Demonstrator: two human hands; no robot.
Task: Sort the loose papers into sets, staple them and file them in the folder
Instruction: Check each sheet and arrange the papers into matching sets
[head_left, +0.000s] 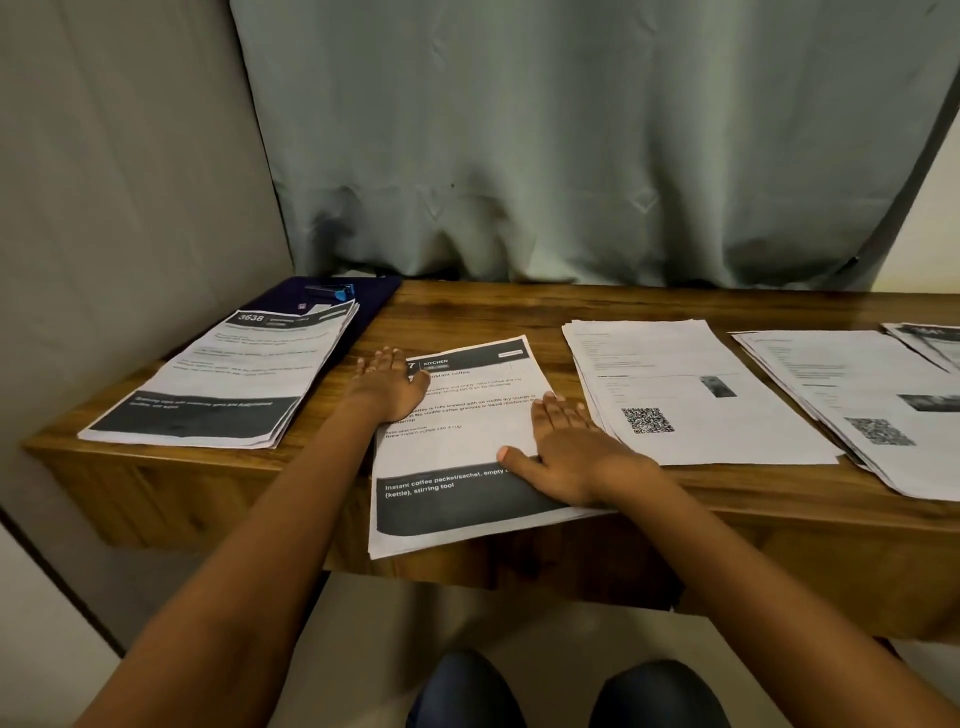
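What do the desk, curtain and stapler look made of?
Desk: wood or veneer, slightly glossy; grain streaks show. Curtain: matte grey-green cloth; hangs in soft folds. Stapler: probably dark metal with blue plastic end; too small to be sure.

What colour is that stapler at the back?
The stapler is dark with a blue end; head view.

A grey-green curtain (571, 130) hangs behind the wooden table (467, 306).
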